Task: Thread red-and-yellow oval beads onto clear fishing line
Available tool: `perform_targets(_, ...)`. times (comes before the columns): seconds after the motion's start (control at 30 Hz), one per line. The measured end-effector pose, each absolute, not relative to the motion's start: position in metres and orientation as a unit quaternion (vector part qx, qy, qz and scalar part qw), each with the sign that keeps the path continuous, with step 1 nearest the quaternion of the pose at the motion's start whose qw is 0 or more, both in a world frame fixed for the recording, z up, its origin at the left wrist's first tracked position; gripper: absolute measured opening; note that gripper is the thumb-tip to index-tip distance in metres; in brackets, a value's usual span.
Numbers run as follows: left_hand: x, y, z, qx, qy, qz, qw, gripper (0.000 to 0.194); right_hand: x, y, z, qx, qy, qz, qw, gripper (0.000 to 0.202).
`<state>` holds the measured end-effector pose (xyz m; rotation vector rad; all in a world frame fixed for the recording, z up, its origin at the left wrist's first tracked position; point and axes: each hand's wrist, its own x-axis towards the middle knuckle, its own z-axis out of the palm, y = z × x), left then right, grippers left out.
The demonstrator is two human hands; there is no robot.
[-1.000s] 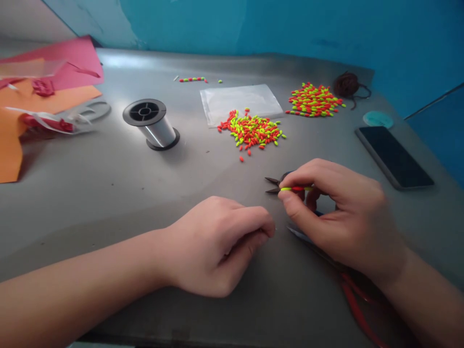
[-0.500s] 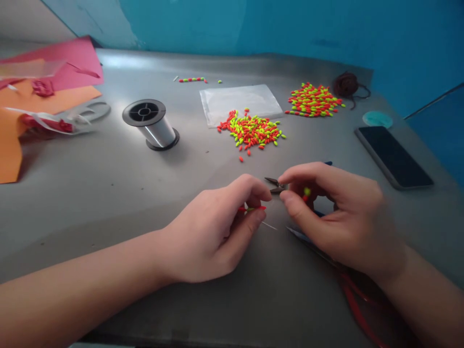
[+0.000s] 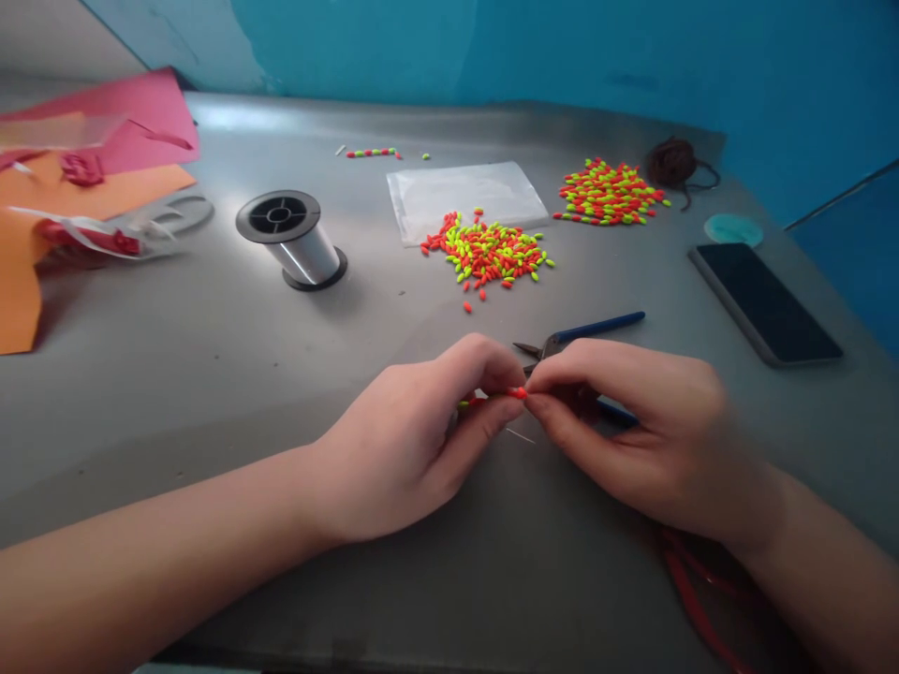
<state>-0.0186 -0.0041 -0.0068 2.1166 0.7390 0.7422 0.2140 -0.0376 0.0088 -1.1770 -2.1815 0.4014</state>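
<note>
My left hand (image 3: 421,440) pinches a short row of red and yellow-green beads (image 3: 518,393) between thumb and fingers. The tips of my right hand (image 3: 632,421) close on the red bead at the row's end, so both hands meet there. A thin pale thread end (image 3: 521,435) sticks out below my left thumb. Behind my right hand lie pliers with blue handles (image 3: 596,326), jaws apart and partly hidden. Under my right wrist show the red handles of scissors (image 3: 692,599); their blades are covered by the hand.
Beyond the hands lie a loose bead pile (image 3: 495,253), a clear bag (image 3: 467,192) and a second bead heap (image 3: 610,195). A spool of clear line (image 3: 305,257) stands left. A phone (image 3: 765,304) and dark yarn ball (image 3: 672,164) sit right; coloured paper (image 3: 154,112) lies far left.
My right hand has moved left and its fingertips have closed at the red bead beside my left fingers. More of the pliers' blue handle shows; the scissor blades are now covered.
</note>
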Motion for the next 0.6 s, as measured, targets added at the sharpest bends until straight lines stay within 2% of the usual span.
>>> perform_targets(0.23,-0.0179,-0.0062,-0.0078,0.82,0.331,0.274,0.378,0.016,0.2112,-0.0369,0.0121,-0.482,-0.804,0.107,0.332,0.015)
perform_targets(0.6,-0.0178,-0.004,-0.0056,0.839,0.31,0.277,0.352,0.015,0.2141,-0.0364,0.0108,-0.455,-0.817,0.143,0.325,0.015)
